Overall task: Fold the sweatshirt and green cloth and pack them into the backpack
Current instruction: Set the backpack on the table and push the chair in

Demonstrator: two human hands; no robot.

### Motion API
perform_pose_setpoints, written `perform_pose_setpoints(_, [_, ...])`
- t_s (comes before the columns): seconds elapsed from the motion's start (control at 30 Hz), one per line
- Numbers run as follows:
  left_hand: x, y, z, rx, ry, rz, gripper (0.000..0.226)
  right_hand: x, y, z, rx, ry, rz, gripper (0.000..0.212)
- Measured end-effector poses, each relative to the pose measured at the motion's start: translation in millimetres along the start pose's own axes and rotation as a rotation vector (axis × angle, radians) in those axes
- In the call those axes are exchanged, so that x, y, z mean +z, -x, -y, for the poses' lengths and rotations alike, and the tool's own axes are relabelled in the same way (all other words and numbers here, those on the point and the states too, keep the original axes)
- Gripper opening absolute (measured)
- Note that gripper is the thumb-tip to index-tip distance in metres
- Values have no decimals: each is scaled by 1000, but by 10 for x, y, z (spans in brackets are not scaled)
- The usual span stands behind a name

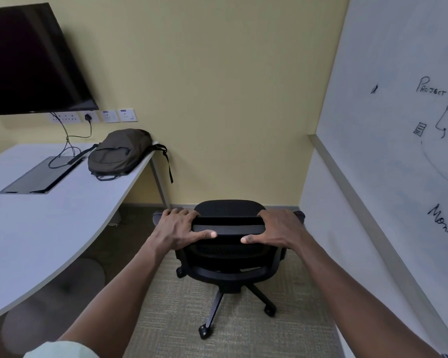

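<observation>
The backpack (120, 152) is dark olive-brown with black trim. It lies on its back at the far right corner of the white surface (49, 223), its rounded top end against the yellow wall and its front panel facing up. A zip line runs across the front pocket, and the main compartment looks closed. A black strap hangs over the surface's right edge and dangles down beside the leg; another black strap loops out flat from under its near end. The body looks slack and only lightly filled.
</observation>
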State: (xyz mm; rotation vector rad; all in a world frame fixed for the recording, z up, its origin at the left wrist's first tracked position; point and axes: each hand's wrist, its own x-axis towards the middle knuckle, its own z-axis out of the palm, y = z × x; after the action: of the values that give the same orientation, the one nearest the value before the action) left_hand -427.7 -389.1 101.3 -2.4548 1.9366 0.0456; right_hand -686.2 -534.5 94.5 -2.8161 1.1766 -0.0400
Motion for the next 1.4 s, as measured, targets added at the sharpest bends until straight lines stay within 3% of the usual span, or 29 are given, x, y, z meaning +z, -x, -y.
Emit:
perform_pose_setpoints(0.4, [26, 479, -68, 30, -10, -46, 108, 91, 444, 133, -15, 29, 9, 120])
perform_pose_setpoints(0.9, [104, 859, -16, 134, 10, 68, 108, 116, 1103, 245, 1, 54, -32, 115])
perform_pose_setpoints(1.4, [91, 496, -25, 75, 32, -25, 99, 49, 614, 19, -74, 79, -98, 112])
